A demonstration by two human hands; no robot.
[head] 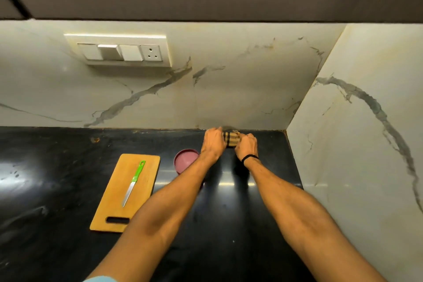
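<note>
Between the two sets of fingers, at the far edge of the black countertop (229, 201) and hard against the marble back wall (229, 98), sits a bunched checked cloth (231, 139), beige with dark stripes. The left hand (214, 142) curls its fingers round the cloth's left end. The right hand (247, 146) grips the right end with its fingers bent over the fabric, so only the middle strip of cloth shows. A black band (250, 157) circles the right wrist.

Just left of the left fingers and nearer the person, a pink bowl (185, 159) stands on the counter, its right side hidden under the left forearm. Further left lies a wooden cutting board (109, 208) with a green-handled knife (134, 183) resting on it, well apart from both hands. To the right of the right fingers, the side wall (354, 144) stands near. Above and left of the fingers, a switch panel (123, 52) is set in the back wall.
</note>
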